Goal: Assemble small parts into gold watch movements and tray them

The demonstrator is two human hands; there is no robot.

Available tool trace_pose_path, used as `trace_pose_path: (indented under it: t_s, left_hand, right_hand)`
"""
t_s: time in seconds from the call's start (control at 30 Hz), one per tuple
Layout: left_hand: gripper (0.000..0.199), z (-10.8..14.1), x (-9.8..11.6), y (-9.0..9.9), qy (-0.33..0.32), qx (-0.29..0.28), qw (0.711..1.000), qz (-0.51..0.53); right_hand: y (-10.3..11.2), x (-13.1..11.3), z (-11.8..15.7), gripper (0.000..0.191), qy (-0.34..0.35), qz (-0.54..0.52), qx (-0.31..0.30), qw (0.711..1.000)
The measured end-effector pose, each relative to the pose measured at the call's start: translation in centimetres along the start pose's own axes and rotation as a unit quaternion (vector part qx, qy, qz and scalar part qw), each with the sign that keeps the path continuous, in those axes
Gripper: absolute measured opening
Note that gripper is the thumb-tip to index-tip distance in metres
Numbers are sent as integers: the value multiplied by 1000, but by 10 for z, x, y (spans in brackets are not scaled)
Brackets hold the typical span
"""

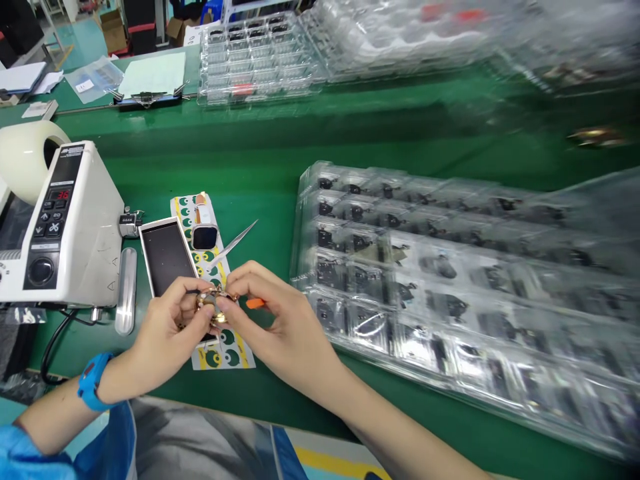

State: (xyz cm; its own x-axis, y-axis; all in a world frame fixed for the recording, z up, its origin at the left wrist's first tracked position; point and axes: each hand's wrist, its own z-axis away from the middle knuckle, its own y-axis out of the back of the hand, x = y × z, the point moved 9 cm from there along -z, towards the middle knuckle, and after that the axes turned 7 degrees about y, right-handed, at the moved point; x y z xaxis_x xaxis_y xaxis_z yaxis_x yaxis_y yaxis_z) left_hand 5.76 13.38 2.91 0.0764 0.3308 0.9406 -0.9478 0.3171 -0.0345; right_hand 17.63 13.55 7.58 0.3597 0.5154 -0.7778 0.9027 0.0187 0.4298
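Note:
My left hand (173,320) pinches a small gold-coloured watch-like piece (217,305) between thumb and forefinger. On its other side, my right hand (277,320) grips the same piece with thumb and fingertips. The fingers hide much of it. An orange piece (255,303) shows between the fingers of my right hand. Under the hands lie a black shallow tray (169,253) with a white rim and a sheet of stickers (229,353) in green and yellow. A square-faced smartwatch (205,236) rests on the sheet, beside a thin pointed silver tool (235,241).
To the left stands a white tape dispenser (95,220) with a red display, beside a clear plastic strip (126,291). Overlapping clear blister trays (327,180) with dark parts cover the right side. More clear trays (260,60) and a clipboard (153,73) are on the back ledge.

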Motion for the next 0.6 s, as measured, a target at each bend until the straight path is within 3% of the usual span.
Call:
trace_pose_path:
  t_s: [0.1,0.2,0.3,0.43,0.5,0.6]
  left_hand:
    - [4,2,17,3,-79,30,978,-189]
    - [8,4,35,9,-135,76,960,-232]
    - [12,-2,29,14,-64,70,988,-124]
    - [28,-6,9,7,36,10,998,55]
    - [36,-6,2,3,62,-11,991,117]
    - [42,-4,-1,-2,57,-30,981,185]
  right_hand:
    - [-1,-10,-2,16,63,63,-9,996]
    - [7,-27,4,5,143,149,40,978]
    - [15,-51,18,10,231,230,105,939]
    - [8,-69,32,13,321,308,117,888]
    - [7,-63,28,12,292,316,124,894]
    - [5,-49,18,6,231,274,122,926]
